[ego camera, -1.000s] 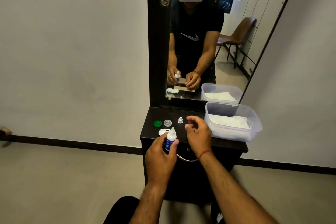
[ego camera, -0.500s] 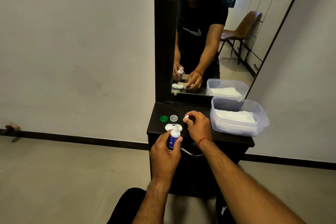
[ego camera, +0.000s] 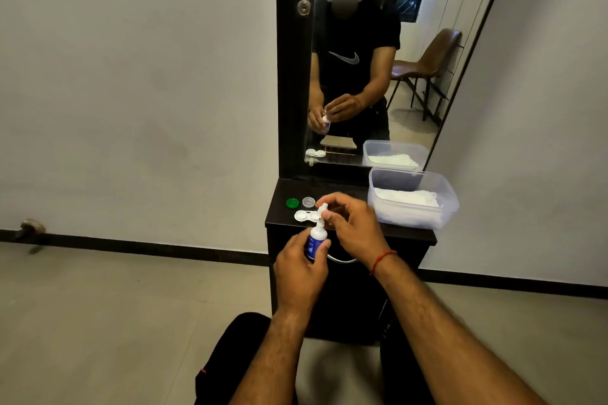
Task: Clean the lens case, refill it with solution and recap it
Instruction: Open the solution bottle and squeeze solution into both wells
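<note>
My left hand (ego camera: 301,268) grips a small white solution bottle (ego camera: 316,238) with a blue label, held upright just in front of the dark cabinet top (ego camera: 408,231). My right hand (ego camera: 353,223) pinches the small white bottle cap (ego camera: 323,207) right above the bottle's nozzle. The white lens case (ego camera: 304,216) lies open on the cabinet top, behind the bottle and partly hidden by it. Its green cap (ego camera: 292,203) and clear cap (ego camera: 308,201) lie side by side behind the case.
A clear plastic tub (ego camera: 414,199) of white tissues stands at the right of the cabinet top. A tall mirror (ego camera: 362,59) rises behind it and reflects me. A curved metal handle (ego camera: 343,260) hangs on the cabinet front. Grey floor lies to the left.
My right hand picked the white bottle cap off the cabinet top and brought it back over the bottle's nozzle. The left hand kept hold of the bottle.
</note>
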